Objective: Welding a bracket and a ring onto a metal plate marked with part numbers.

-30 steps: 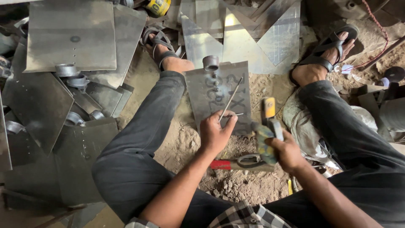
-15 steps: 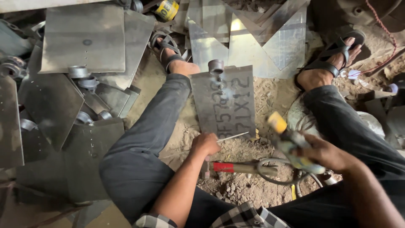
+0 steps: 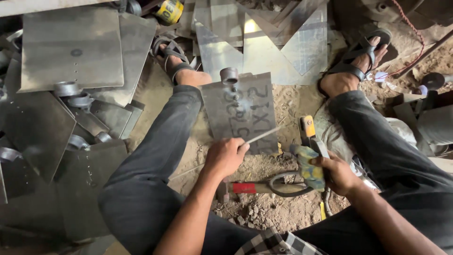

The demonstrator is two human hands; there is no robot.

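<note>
I sit on sandy ground with my legs spread. Between them lies a grey metal plate with chalk marks, and a short pipe ring stands at its far edge. My left hand pinches a thin metal rod that points right over the plate's near edge. My right hand grips a welding electrode holder with a yellow tip. A patterned cloth is wrapped around its handle. The rod's tip is close to the holder's jaws; I cannot tell if they touch.
A red-handled hammer and a loop of cable lie on the ground near my hands. Metal sheets with several pipe rings are piled at the left. Triangular sheets and a yellow roll lie beyond my sandalled feet.
My left hand dipped toward the ground and came back up with the rod, now pointing right instead of upward. My right hand swung right with the holder, then returned toward the plate.
</note>
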